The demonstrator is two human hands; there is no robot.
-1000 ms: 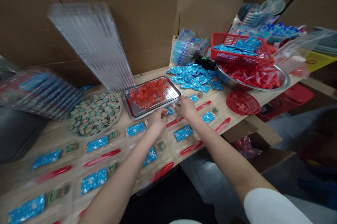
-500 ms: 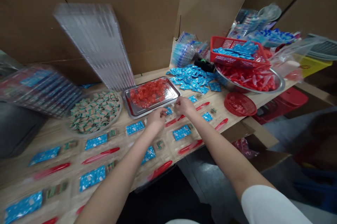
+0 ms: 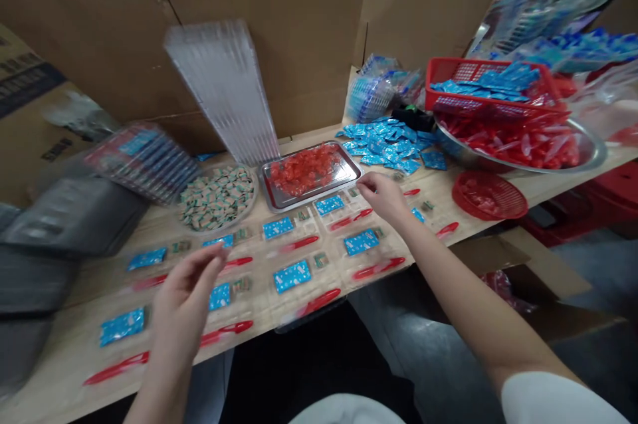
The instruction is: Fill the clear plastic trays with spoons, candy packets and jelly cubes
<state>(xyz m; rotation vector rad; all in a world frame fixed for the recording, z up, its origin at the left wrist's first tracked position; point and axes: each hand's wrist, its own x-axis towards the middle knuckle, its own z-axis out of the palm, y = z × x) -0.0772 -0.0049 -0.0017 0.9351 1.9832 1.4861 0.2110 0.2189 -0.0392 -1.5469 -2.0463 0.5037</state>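
Note:
My left hand point(image 3: 187, 298) hangs above the front of the table with its fingers apart and nothing visible in them, nearest a blue sachet point(image 3: 219, 296) in a clear plastic compartment tray point(image 3: 259, 264). My right hand point(image 3: 383, 198) is curled just right of a steel tray point(image 3: 319, 193) holding small red pieces point(image 3: 305, 168). Its fingertips are near a loose heap of blue sachets point(image 3: 389, 145). A blue sachet point(image 3: 329, 205) and a long red plastic utensil point(image 3: 356, 214) lie in compartments below it. A round plate of small green-beige packets point(image 3: 216, 198) sits left of the steel tray.
Behind stand a leaning stack of clear trays point(image 3: 222, 92) and a cardboard wall point(image 3: 269, 45). At right are a red basket of blue sachets point(image 3: 491, 88), a steel bowl of red utensils point(image 3: 588, 158) and a small round red basket point(image 3: 488, 195). Dark grey trays point(image 3: 74, 224) lie left.
My left hand has drawn back from the steel tray toward me and left, fingers spreading. My right hand has shifted right. The whole view has swung, so the table sits further right.

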